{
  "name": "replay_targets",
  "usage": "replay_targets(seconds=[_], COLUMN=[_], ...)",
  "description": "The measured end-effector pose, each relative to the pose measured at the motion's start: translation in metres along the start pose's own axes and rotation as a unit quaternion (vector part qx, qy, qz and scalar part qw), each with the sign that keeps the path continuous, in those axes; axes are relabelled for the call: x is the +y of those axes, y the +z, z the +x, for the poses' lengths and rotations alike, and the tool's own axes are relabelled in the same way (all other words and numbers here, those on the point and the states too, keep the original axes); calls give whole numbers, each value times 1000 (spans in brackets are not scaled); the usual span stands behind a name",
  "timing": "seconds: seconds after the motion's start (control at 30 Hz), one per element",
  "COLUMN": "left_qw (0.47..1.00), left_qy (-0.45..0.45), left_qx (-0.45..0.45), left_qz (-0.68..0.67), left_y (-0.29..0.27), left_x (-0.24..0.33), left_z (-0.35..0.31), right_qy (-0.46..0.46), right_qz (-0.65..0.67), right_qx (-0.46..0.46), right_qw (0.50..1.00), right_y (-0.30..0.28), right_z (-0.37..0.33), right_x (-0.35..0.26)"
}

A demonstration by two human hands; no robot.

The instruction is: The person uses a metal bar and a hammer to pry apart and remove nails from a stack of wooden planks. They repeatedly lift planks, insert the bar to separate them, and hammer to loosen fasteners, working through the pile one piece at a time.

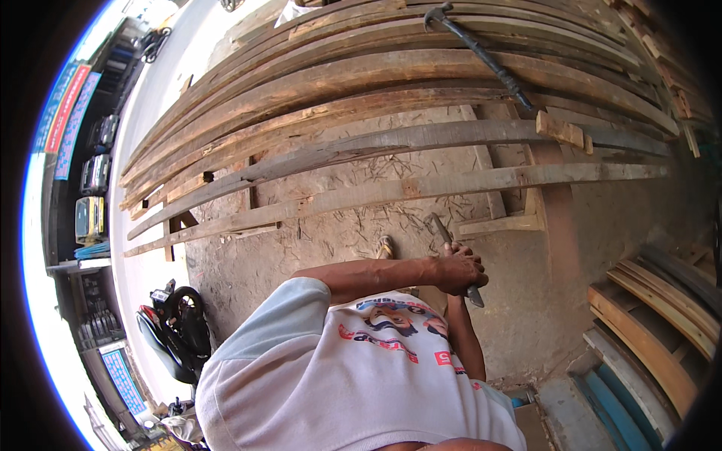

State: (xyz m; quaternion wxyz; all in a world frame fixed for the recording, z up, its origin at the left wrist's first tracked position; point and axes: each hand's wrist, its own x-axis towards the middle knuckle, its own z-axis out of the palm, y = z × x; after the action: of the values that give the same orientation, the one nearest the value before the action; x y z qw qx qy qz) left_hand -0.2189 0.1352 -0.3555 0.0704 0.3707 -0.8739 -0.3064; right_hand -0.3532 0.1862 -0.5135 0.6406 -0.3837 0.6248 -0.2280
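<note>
**Bar-shaped tool (441, 228) held in front of the shirt**

The fingers of the left hand (460, 272) are closed around the tool's middle. The right forearm (468, 342) rises beneath; its hand is largely hidden, so I cannot tell its fingers' state.

The tool's long axis runs obliquely: one end points forward and slightly left, toward the nearest beam (361, 195); the other points back and rightward. Its tilt is unclear.

The step in hand seems to be holding or adjusting the tool, apart from the timber; the next move would call for a secure grip and clear ends.

Farther out, a sandalled foot (385, 246) stands on the floor (323, 255), and a hammer (489, 60) lies across the stacked beams (338, 75).
</note>
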Motion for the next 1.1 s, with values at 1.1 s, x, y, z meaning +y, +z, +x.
replay_targets(seconds=[1.1], left_qw=[950], left_qy=[-14], left_qx=[-80], left_qz=[-301], left_y=[-147], left_x=[55], left_z=[-60], right_qy=[80], right_qz=[-91], right_qx=[324], right_qw=[938], right_y=[-3], right_z=[157], right_x=[-120])
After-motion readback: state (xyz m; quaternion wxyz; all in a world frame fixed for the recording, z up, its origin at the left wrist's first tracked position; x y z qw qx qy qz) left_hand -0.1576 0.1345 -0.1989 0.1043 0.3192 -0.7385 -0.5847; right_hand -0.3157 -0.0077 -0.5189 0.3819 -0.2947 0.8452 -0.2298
